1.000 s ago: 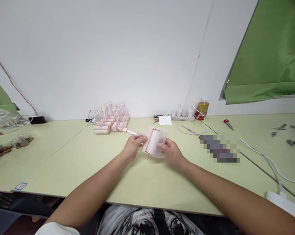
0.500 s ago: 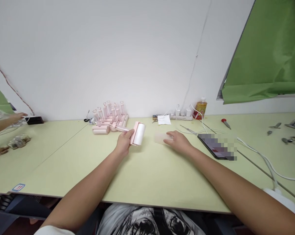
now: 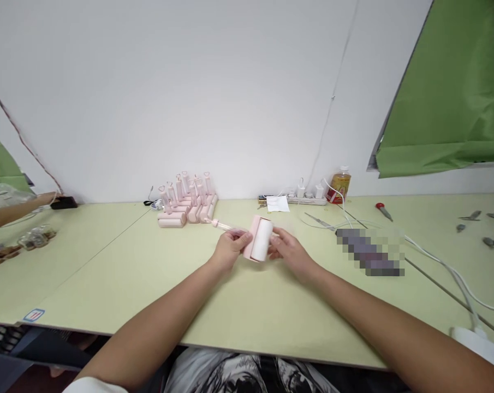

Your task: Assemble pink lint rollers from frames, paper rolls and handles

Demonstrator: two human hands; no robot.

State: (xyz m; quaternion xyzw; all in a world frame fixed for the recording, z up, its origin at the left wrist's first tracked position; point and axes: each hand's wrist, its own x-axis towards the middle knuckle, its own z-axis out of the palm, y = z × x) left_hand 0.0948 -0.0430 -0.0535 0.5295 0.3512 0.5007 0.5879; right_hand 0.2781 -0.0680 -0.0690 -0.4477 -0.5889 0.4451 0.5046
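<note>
Pink roller [image 3: 259, 239] has moved rightward, in left fingers [image 3: 243, 240], beside right fingers [image 3: 281, 238].

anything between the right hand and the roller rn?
Nothing visible. The left hand holds the roller; the right hand is right beside its white roll, contact unclear. The other rollers stand farther back, to the left.

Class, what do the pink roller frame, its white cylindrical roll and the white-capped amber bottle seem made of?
The pink roller frame looks like smooth, satin plastic: even colour, straight edges. Its white cylindrical roll may be matte paper or film; no texture shows to decide. The white-capped amber bottle seems clear, smooth plastic, as contents appear to show through.
</note>
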